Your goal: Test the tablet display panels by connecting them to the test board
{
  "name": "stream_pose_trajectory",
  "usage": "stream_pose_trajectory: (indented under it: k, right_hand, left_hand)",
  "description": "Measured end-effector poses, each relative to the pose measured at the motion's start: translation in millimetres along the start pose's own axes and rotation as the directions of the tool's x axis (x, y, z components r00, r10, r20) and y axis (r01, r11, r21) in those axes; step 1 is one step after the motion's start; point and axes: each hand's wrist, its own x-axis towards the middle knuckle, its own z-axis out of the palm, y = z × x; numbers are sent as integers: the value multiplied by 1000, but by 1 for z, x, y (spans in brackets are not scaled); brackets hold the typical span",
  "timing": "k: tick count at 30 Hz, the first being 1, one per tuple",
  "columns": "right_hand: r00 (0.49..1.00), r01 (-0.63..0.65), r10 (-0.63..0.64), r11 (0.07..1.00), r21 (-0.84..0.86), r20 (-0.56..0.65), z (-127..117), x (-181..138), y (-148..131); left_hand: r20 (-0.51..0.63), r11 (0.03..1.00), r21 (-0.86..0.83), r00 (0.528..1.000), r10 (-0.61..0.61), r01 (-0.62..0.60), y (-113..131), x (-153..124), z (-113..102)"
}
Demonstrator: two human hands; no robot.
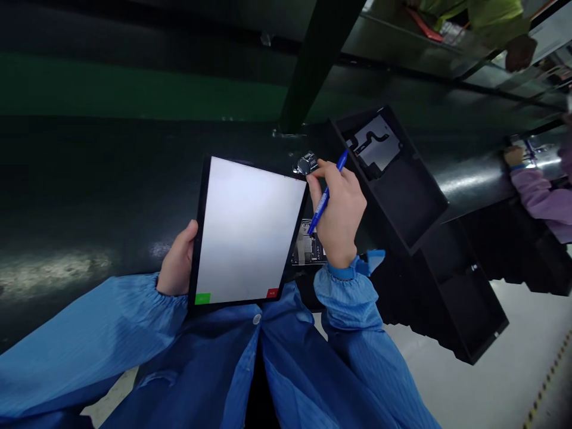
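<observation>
My left hand [177, 263] grips the left edge of a tablet [248, 229] with a bright white screen, a green button at its lower left and a red one at its lower right. My right hand [336, 211] is closed at the tablet's upper right corner, with a blue pen [326, 193] tucked between its fingers. Its fingertips pinch a small silver and black part [307, 162]. Both arms wear blue sleeves. A bit of circuit board [307, 245] shows under the right hand, behind the tablet.
A black tray [402, 190] with a white insert stands to the right, with more black trays [465, 298] below it. A dark conveyor belt [89, 179] runs across. Another person's hand and purple sleeve [543, 193] work at far right.
</observation>
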Motion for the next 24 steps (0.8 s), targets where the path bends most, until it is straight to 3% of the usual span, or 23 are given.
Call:
stream_pose_trajectory:
  k: [3,7,10,13,15,17,21,24]
  right_hand:
    - [1000,-21,22,998,-64,13,-1,-5,3]
    - [1000,-6,5,998,-56,-17,-5,-14,-3]
    - [970,218,-216,976,11,-109,-20,-26,-18]
    - [875,484,-477,866,126,-84,-41,-37,-30]
    - [821,569,-566,795,209,-79,-52,-39,-33]
    - [805,582,-590,766,274,-59,-57,-39,-31]
    - [827,530,-563,776,342,-4,-57,-45,-25]
    - [845,505,-535,786,356,-16,-59,-51,-21]
  left_hand:
    - [98,1000,10,995,-26,25,-3,4,-8]
    - [305,996,46,949,-81,70,-7,12,-22]
    - [371,998,-33,928,-39,55,-6,17,-31]
    - [406,996,-51,913,-41,68,-4,17,-36]
    - [416,998,-33,908,-42,61,-4,15,-37]
    - [419,998,-27,907,-36,52,-5,12,-36]
    - [360,998,-47,933,-12,31,-5,7,-29]
    - [193,995,-90,980,48,-31,-3,3,-19]
